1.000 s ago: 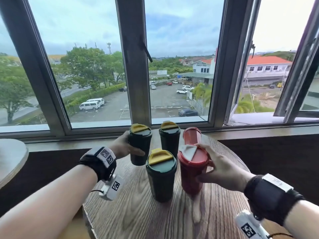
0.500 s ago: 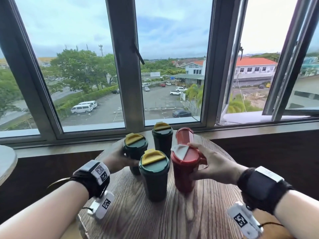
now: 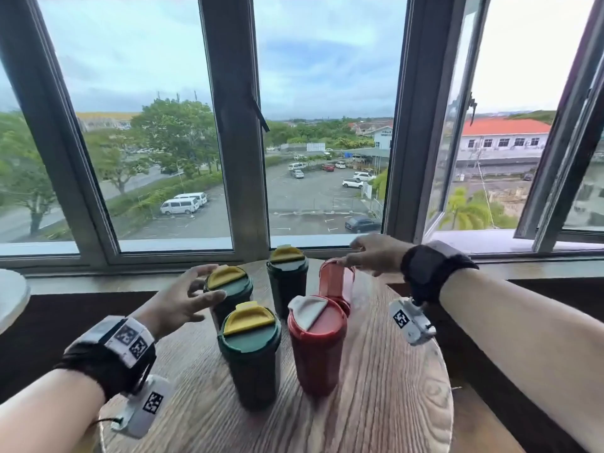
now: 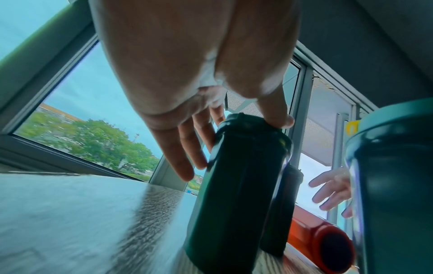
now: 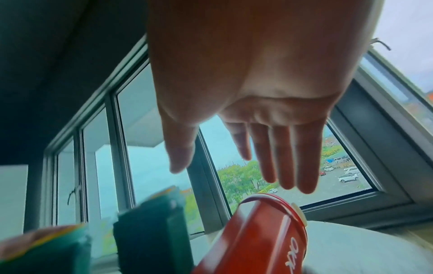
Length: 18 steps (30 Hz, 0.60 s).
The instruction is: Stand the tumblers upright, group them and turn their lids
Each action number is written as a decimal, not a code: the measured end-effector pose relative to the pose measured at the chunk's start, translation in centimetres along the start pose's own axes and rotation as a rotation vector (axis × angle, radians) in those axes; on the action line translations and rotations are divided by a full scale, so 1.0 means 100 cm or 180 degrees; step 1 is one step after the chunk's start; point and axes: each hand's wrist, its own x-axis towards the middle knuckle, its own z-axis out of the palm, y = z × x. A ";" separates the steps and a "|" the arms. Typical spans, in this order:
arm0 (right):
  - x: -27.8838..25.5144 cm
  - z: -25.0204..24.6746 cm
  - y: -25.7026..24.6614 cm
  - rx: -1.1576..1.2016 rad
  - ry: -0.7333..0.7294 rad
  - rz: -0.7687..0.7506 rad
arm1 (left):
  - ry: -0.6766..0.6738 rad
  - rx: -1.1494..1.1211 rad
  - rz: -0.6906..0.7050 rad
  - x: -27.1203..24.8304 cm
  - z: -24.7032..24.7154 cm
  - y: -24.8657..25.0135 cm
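Observation:
Three dark green tumblers with yellow lids stand upright on the round wooden table [image 3: 376, 403]: one at the left [image 3: 228, 289], one farther back [image 3: 287, 279], one in front [image 3: 251, 354]. A red tumbler with a white flap [image 3: 317, 348] stands upright beside the front green one. Behind it a second red tumbler [image 3: 336, 279] lies on its side [image 4: 328, 246]. My left hand [image 3: 202, 286] is spread at the left green tumbler's lid, thumb touching its rim [image 4: 281, 122]. My right hand [image 3: 359, 256] hovers flat over the lying red tumbler [image 5: 257, 231], fingers straight.
The table's far edge meets a window sill [image 3: 327, 253] below tall framed panes. A casement at the right [image 3: 555, 158] stands open outward. The rim of another pale table [image 3: 9, 295] shows at the far left. Bare wood lies toward me.
My right hand has let go of the upright red tumbler and reached back over the lying one. My left hand has loosened from the left green tumbler's body and risen to its lid.

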 end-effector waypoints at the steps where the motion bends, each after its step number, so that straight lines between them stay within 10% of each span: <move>1: 0.015 0.003 0.000 -0.0268 -0.0017 0.0060 | 0.0061 -0.0031 -0.0023 0.000 0.001 0.000; 18: 0.078 0.034 -0.001 -0.0354 0.0371 0.0372 | 0.0142 -0.0125 -0.0218 0.003 0.000 -0.004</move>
